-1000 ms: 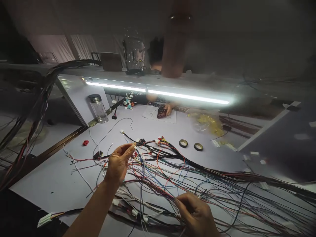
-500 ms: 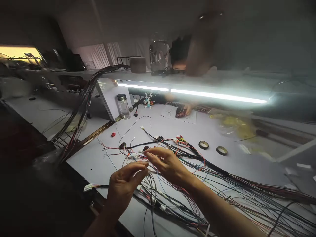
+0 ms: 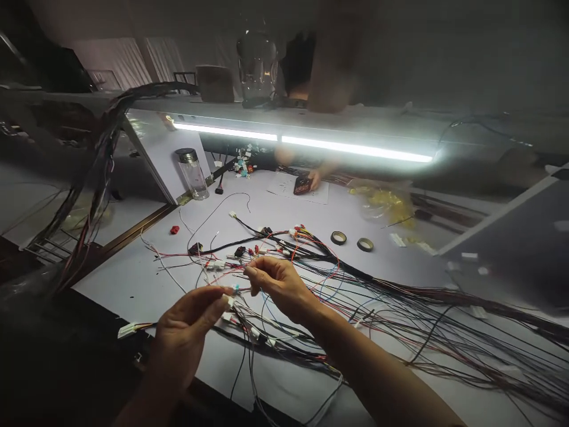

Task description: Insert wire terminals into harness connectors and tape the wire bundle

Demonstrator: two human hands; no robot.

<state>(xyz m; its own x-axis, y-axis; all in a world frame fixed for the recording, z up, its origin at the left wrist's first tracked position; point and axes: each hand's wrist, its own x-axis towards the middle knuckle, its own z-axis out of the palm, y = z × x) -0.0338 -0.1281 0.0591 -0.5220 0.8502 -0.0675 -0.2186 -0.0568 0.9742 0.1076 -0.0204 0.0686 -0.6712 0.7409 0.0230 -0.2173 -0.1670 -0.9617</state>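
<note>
My left hand (image 3: 182, 332) is closed in a pinch around a small white connector (image 3: 229, 301), from which dark wires hang down. Just right of it, the fingertips of my right hand (image 3: 282, 287) are pressed together; whatever they hold is too small to make out. A tiny light-blue piece (image 3: 236, 288) shows between the two hands. Under and behind them spreads a wiring harness (image 3: 355, 273) of black, red and blue wires. Black connectors (image 3: 240, 251) and white connectors (image 3: 216, 265) lie at its branch ends.
Two tape rolls (image 3: 338, 238) lie beyond the harness. A glass bottle (image 3: 192, 175) stands at the left panel. Another person's hand (image 3: 315, 179) touches a dark object (image 3: 303, 185) on paper. A yellowish plastic bag (image 3: 384, 204) lies right; a red connector (image 3: 175, 229) lies left.
The view has shifted, so the bench appears further left and higher. My hands have drawn slightly apart, and the white connector in my left fingers shows more plainly.
</note>
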